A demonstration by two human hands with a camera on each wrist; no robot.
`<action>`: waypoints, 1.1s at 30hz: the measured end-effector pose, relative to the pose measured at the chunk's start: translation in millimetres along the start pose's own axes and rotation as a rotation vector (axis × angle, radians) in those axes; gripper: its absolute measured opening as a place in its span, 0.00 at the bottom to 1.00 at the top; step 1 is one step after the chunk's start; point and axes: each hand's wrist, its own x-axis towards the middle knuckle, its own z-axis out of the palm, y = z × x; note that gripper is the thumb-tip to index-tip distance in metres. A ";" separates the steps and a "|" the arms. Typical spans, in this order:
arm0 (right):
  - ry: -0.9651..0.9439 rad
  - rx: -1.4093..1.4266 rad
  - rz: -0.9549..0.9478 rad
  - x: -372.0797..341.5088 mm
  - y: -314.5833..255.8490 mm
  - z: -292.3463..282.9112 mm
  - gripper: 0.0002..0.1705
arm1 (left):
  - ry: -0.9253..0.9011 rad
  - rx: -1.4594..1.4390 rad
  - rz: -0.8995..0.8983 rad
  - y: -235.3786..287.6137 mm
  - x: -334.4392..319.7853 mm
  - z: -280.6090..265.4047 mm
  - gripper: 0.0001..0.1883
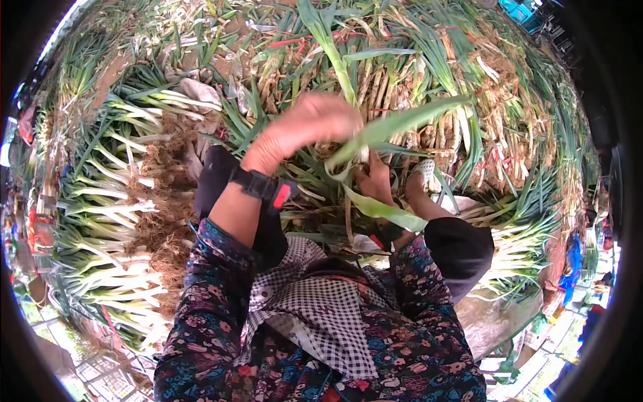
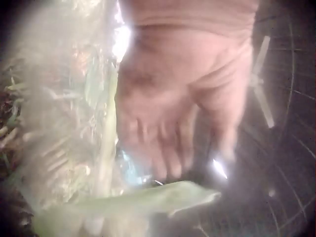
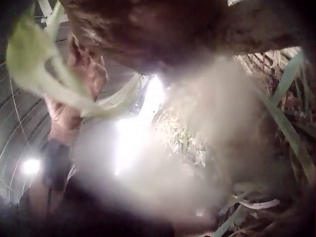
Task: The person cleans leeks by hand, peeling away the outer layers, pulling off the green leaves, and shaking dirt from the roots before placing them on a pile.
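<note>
Green and white leeks (image 1: 418, 124) overlie brown ground (image 1: 114, 70), which shows in patches beyond the checked apron (image 1: 325, 325); the leeks there are too many to count. Overhead, the wrist views show one dark, ribbed, curved roof (image 2: 291, 64). Two bundles of cleaner leeks flank the apron: one long row (image 1: 110, 208), roots inward, to its left, and one smaller pile (image 1: 519, 258) to its right. One blue object (image 1: 573, 268) lies farther right of the apron, beyond the smaller pile. Two floral sleeves (image 1: 214, 288) flank the apron, and one speckled shoe (image 1: 426, 169) shows ahead and to its right. Two hands work just beyond the apron. The left hand (image 1: 308, 124), blurred, lies beside one green stalk (image 1: 333, 60) and one looped leaf (image 1: 385, 212), both ahead of the apron; its thumb stands apart from its fingers, but whether it grips the leaf cannot be told. The right hand (image 1: 377, 181) is lower, near the leaf; its fingers are partly hidden, and its grip cannot be told.
</note>
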 end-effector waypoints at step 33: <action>-0.536 1.341 0.515 -22.3 -91.9 17.4 0.15 | 0.524 -0.850 0.328 -32.6 30.0 0.3 0.25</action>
